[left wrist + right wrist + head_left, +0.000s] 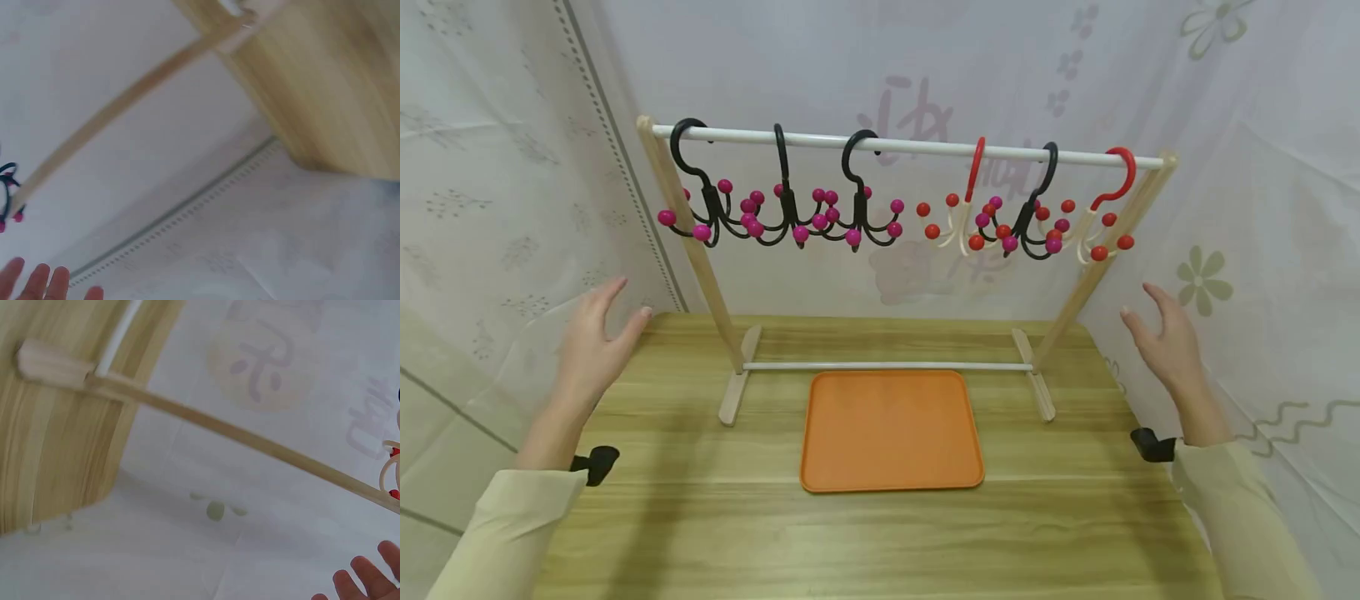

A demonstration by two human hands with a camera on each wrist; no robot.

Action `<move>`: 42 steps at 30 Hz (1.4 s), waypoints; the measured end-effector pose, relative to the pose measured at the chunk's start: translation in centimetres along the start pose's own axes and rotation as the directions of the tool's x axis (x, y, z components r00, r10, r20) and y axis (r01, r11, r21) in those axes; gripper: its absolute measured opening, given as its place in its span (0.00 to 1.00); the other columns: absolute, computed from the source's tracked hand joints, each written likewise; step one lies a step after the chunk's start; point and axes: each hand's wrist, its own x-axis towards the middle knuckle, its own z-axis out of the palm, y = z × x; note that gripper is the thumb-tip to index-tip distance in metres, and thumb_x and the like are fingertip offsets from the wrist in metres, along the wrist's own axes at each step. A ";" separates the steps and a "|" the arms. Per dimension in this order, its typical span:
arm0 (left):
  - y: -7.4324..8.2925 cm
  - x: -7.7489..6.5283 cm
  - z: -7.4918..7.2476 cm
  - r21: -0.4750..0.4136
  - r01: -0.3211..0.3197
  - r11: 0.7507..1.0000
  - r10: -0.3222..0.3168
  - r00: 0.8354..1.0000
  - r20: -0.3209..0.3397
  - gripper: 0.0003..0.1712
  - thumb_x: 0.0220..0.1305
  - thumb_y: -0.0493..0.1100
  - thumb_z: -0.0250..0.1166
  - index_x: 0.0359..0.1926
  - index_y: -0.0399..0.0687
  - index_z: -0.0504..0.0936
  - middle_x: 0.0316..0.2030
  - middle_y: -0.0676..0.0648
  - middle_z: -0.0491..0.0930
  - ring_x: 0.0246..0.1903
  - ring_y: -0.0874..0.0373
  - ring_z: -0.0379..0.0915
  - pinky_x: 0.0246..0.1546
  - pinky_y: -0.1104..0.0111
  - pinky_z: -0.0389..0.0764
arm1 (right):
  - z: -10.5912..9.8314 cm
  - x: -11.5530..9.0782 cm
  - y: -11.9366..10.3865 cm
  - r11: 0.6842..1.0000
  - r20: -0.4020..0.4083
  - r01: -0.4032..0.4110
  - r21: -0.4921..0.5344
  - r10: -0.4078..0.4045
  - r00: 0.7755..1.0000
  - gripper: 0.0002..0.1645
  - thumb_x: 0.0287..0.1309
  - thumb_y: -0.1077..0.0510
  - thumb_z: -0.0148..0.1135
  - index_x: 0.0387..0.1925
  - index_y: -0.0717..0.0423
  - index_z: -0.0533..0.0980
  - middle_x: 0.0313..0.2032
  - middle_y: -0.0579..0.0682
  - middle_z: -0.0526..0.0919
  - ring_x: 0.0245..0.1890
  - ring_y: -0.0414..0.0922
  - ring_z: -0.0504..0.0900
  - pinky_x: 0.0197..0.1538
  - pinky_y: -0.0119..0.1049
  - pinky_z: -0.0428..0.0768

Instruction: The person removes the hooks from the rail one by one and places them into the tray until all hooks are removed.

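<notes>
On the left, my left hand (591,343) is held in the air beside the rack with its fingers extended and nothing in it. My right hand (1172,346) mirrors it on the right, also holding nothing. Between them stands a wooden rack with a white top rod (917,147). Several black multi-prong hooks with pink ball tips, such as the leftmost black hook (711,204), hang from this rod. Two cream hooks with red tops and red balls hang towards the right: one red hook (976,171) and another red hook (1123,171) at the far end. Neither hand touches them.
An orange tray (891,433) lies on the wooden table (880,542) in front of the rack's lower rod (887,366). Wooden feet, like the left foot (733,396), support the rack. Patterned curtains (1292,250) surround the table at the back and sides.
</notes>
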 end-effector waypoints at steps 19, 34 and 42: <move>7.4 8.5 -1.8 -0.424 0.098 0.900 -0.172 0.975 -0.139 0.27 0.64 0.45 0.51 0.62 0.43 0.60 0.59 0.46 0.64 0.56 0.63 0.60 0.52 0.79 0.59 | 4.3 4.1 0.6 0.713 0.147 -0.472 0.518 0.469 0.871 0.40 0.55 0.46 0.55 0.65 0.52 0.53 0.63 0.52 0.56 0.61 0.44 0.56 0.61 0.38 0.53; 10.2 11.9 -1.0 -0.413 0.156 0.897 -0.207 0.975 -0.082 0.25 0.63 0.49 0.52 0.61 0.50 0.63 0.57 0.50 0.65 0.54 0.62 0.62 0.55 0.70 0.59 | 5.7 5.1 0.4 0.741 0.112 -0.470 0.480 0.480 0.870 0.38 0.54 0.44 0.55 0.59 0.66 0.61 0.36 0.39 0.74 0.42 0.35 0.73 0.47 0.31 0.68; 11.1 13.2 -0.6 -0.410 0.210 0.887 -0.267 0.960 -0.087 0.25 0.61 0.51 0.54 0.57 0.48 0.69 0.54 0.50 0.70 0.49 0.64 0.66 0.53 0.70 0.63 | 5.8 5.5 -0.1 0.734 0.086 -0.461 0.499 0.488 0.869 0.34 0.55 0.48 0.55 0.57 0.68 0.63 0.27 0.36 0.75 0.34 0.32 0.75 0.37 0.25 0.70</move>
